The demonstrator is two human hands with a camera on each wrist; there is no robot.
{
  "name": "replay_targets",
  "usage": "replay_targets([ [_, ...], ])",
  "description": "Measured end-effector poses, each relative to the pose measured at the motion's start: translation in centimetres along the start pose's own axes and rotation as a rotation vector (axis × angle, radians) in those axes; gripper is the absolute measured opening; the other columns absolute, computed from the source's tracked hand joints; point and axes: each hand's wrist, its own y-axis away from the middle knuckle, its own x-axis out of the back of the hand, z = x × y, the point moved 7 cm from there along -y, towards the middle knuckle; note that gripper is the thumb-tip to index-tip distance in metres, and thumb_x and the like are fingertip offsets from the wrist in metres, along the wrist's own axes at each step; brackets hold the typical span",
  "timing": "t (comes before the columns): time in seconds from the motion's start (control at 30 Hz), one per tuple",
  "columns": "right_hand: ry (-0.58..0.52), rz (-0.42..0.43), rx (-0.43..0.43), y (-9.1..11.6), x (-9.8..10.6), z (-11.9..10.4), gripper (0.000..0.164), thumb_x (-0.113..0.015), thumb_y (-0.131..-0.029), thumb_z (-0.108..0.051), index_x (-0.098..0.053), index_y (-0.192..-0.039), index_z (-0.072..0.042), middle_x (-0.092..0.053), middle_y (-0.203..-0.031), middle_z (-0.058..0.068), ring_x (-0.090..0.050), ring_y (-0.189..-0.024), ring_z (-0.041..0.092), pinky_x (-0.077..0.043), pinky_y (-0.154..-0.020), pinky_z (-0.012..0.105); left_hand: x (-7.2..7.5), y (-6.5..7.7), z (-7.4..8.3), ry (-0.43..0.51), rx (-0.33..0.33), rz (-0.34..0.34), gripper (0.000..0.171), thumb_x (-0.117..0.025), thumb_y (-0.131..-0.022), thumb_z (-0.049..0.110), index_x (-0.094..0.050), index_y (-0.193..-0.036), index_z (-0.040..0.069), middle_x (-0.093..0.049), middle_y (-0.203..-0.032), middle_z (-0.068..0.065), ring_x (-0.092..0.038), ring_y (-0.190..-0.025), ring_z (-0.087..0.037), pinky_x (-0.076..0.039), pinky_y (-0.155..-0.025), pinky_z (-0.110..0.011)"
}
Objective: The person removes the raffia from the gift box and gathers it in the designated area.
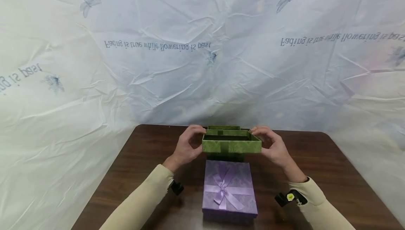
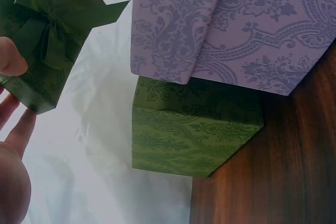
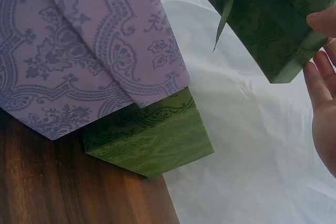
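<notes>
My left hand (image 1: 186,145) and right hand (image 1: 274,148) grip opposite ends of a green patterned box lid (image 1: 232,147), thumb and fingers on its edges. Raised and tilted, the lid shows its hollow inside in the head view. Both wrist views show its outer face, which carries a dark green ribbon bow (image 2: 51,22). Below and behind it, the matching green box base (image 2: 184,137) rests on the table, apart from the lid in the wrist views. Nearer me sits a closed purple patterned box (image 1: 229,186) with a lilac ribbon bow (image 1: 223,189) on top.
A dark brown wooden table (image 1: 142,152) carries the boxes. Behind it and at both sides hangs a wrinkled white sheet (image 1: 177,71) printed with dragonflies and upside-down lettering. Small black cameras (image 1: 176,187) are strapped at both wrists.
</notes>
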Motion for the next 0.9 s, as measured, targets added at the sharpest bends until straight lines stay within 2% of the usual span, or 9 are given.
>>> replay_targets([
  [0.1,-0.028,-0.009,0.032,-0.1,-0.2,-0.3,0.041,-0.062,-0.077,0.026,-0.051,-0.116,0.018,-0.052,-0.127,0.019,-0.049,-0.128,0.023,-0.040,-0.110,0.027,0.0,0.0,0.1,-0.007,-0.024,0.009,0.039,-0.061,-0.069,-0.024,-0.056,-0.107,-0.014,-0.054,-0.108,-0.027,-0.056,-0.092,-0.033,-0.053,-0.065,-0.040],
  [0.23,-0.069,-0.016,0.061,-0.1,-0.3,-0.6,0.041,-0.065,-0.078,0.023,-0.050,-0.116,0.019,-0.051,-0.128,0.019,-0.048,-0.130,0.024,-0.039,-0.111,0.028,-0.1,0.1,-0.1,-0.017,-0.049,0.018,0.040,-0.063,-0.067,-0.025,-0.056,-0.105,-0.014,-0.054,-0.108,-0.028,-0.056,-0.098,-0.037,-0.054,-0.070,-0.043],
  [0.37,-0.077,-0.015,0.074,0.1,-0.3,-0.7,0.041,-0.065,-0.078,0.023,-0.050,-0.116,0.019,-0.050,-0.130,0.019,-0.047,-0.132,0.023,-0.039,-0.111,0.028,-0.5,0.8,-1.5,-0.030,-0.057,0.024,0.040,-0.065,-0.070,-0.023,-0.056,-0.107,-0.013,-0.053,-0.110,-0.031,-0.055,-0.103,-0.037,-0.054,-0.074,-0.047],
  [0.53,-0.014,-0.004,0.049,0.2,-0.4,-0.7,0.042,-0.065,-0.076,0.025,-0.051,-0.115,0.018,-0.051,-0.129,0.016,-0.048,-0.131,0.019,-0.040,-0.110,0.026,-0.5,1.7,-2.9,-0.075,-0.063,0.023,0.041,-0.066,-0.071,-0.016,-0.058,-0.110,-0.005,-0.055,-0.113,-0.026,-0.056,-0.107,-0.031,-0.053,-0.083,-0.035],
  [0.7,0.037,-0.002,0.046,0.0,-0.5,-0.9,0.043,-0.067,-0.074,0.025,-0.052,-0.114,0.017,-0.051,-0.128,0.016,-0.050,-0.128,0.017,-0.042,-0.108,0.024,-0.3,1.9,-2.9,-0.097,-0.097,0.009,0.040,-0.063,-0.072,-0.012,-0.059,-0.111,-0.002,-0.056,-0.114,-0.023,-0.056,-0.111,-0.031,-0.050,-0.093,-0.034],
  [0.9,0.062,-0.003,0.098,0.0,-0.8,-1.3,0.045,-0.070,-0.073,0.023,-0.052,-0.114,0.018,-0.049,-0.127,0.023,-0.049,-0.128,0.021,-0.041,-0.108,0.025,-0.3,1.8,-2.5,-0.133,-0.150,-0.014,0.039,-0.064,-0.071,-0.012,-0.059,-0.109,-0.002,-0.055,-0.113,-0.024,-0.056,-0.111,-0.032,-0.050,-0.095,-0.035],
])
